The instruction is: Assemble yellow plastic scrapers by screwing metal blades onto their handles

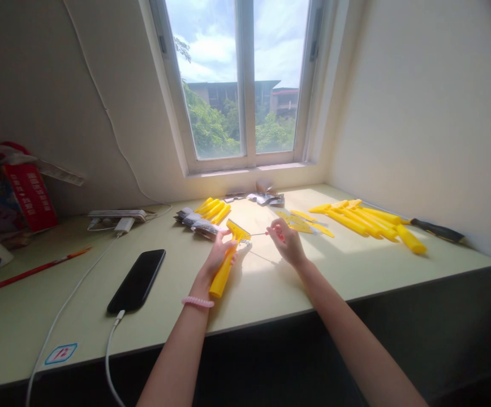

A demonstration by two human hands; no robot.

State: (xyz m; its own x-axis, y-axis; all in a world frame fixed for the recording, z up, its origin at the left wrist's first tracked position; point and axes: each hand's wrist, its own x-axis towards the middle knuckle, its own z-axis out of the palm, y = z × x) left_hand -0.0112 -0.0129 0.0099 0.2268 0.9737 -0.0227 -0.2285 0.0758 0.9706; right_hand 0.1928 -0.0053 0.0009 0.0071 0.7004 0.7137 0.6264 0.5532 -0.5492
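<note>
My left hand [219, 254] is wrapped around the neck of a yellow scraper [222, 277], its wide head tilted up and its thick handle slanting toward the table's front edge. In my right hand [285, 240] is a small screwdriver [259, 234] with a red handle and a thin shaft. The shaft points left, and its tip is at the scraper's head. Whether the tip sits in a screw is too small to tell. Several small metal bits [244, 242], perhaps screws, lie on the table just behind the scraper.
Several yellow handles [360, 219] are piled at right beside a black-handled tool [436, 230]. Flat yellow pieces [305, 221] lie behind my right hand. Wrapped packets [201, 221] and more yellow handles [214, 208] stand back left. A charging phone [137, 281] and cable [76, 288] lie left.
</note>
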